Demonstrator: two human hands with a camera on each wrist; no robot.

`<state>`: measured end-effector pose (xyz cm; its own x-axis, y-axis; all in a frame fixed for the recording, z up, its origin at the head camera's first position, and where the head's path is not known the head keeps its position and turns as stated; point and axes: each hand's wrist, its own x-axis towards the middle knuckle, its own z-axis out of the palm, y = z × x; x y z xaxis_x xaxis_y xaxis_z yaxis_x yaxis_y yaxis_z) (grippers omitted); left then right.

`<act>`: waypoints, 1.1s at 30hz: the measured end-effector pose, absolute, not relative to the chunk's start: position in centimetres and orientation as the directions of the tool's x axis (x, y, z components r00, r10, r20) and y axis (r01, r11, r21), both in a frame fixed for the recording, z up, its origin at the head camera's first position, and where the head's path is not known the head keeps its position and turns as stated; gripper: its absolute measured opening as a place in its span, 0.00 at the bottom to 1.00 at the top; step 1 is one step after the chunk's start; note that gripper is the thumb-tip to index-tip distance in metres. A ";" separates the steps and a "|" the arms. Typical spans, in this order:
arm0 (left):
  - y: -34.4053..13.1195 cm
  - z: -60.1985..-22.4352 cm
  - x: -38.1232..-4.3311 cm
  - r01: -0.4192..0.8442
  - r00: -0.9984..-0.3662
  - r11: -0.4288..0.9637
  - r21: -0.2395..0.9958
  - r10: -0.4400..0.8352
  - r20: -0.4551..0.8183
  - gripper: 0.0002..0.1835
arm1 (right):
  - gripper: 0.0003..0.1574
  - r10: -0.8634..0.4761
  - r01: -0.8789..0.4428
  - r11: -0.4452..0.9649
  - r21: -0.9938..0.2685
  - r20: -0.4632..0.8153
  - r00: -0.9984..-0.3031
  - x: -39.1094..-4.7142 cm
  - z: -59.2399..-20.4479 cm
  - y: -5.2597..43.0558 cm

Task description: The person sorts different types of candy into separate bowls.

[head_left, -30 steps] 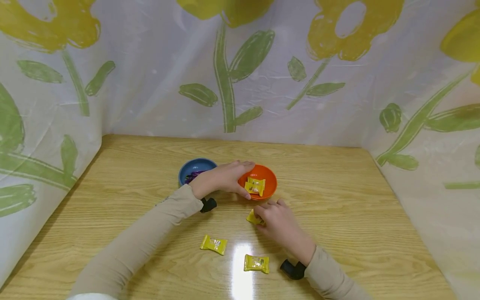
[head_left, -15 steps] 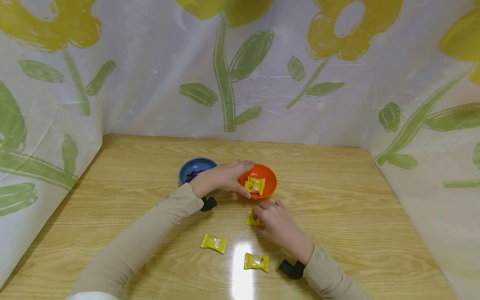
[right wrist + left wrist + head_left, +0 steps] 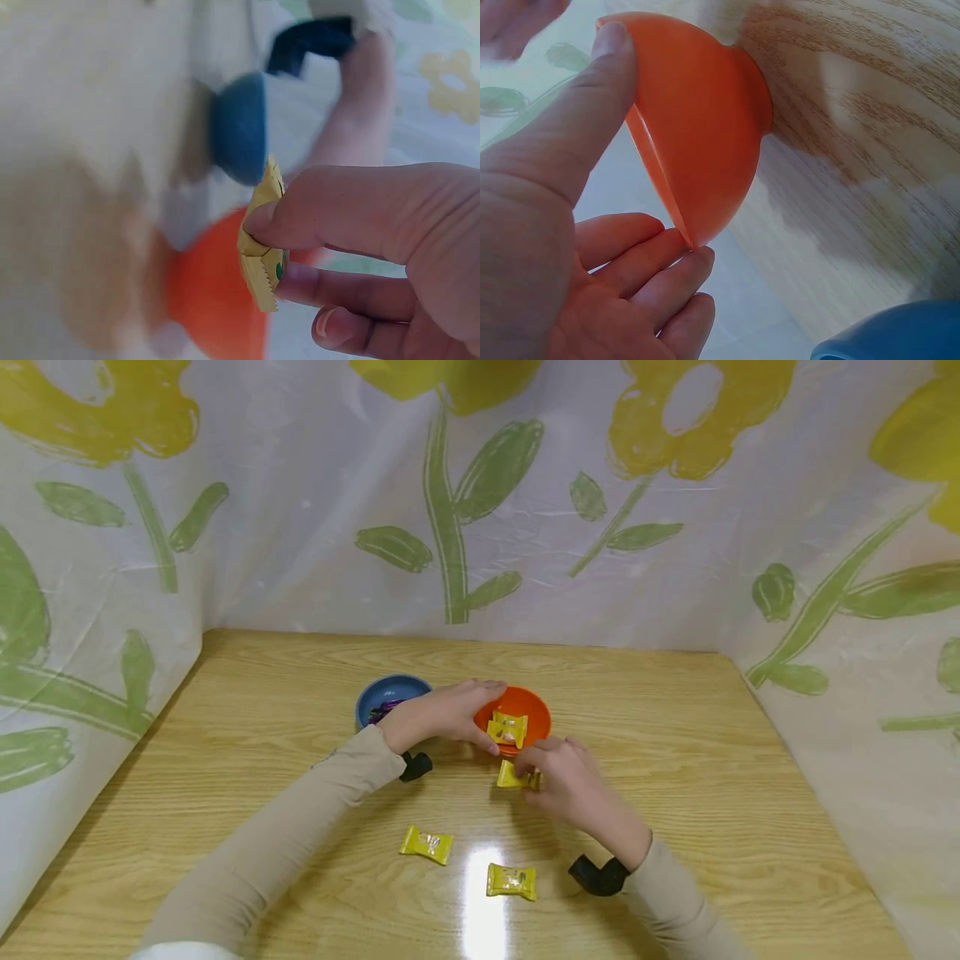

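Note:
My left hand spans the orange bowl, holding it between thumb and fingers. In the left wrist view its thumb lies at one side of the rim and its fingertips at the other. My right hand pinches a yellow wrapped candy between thumb and fingers, just in front of the bowl. Two yellow candies lie inside the orange bowl. Two more stay on the table in front: a left candy and a right candy.
A blue bowl stands left of the orange one, partly behind the left wrist, with shiny purple-wrapped pieces in it. The wooden table is closed in by a flower-printed sheet at the back and sides. Each wrist wears a black mount.
My right hand has picked the yellow candy up from the table and brought it closer to the orange bowl. My left hand has kept its place at the bowl.

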<state>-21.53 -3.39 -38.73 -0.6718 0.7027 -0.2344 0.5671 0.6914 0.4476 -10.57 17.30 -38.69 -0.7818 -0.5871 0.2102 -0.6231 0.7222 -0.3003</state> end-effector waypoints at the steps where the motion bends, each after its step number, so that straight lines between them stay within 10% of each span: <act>1: -3.4 -38.7 -21.5 0.567 -0.671 0.691 0.448 0.703 -0.235 0.56 | 0.17 -0.583 -0.620 0.723 -0.304 0.214 -0.784 -10.9 -38.2 17.4; 33: -3.5 -39.0 -21.8 0.585 -0.657 0.662 0.468 0.726 -0.204 0.56 | 0.08 -0.611 -0.551 0.743 -0.380 -0.049 -0.790 -19.0 -39.0 16.6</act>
<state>-21.80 -3.54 -38.98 -0.6569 0.7258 -0.2044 0.5855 0.6618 0.4682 -18.95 16.55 -39.05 -0.7903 -0.6108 -0.0488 -0.5508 0.7431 -0.3800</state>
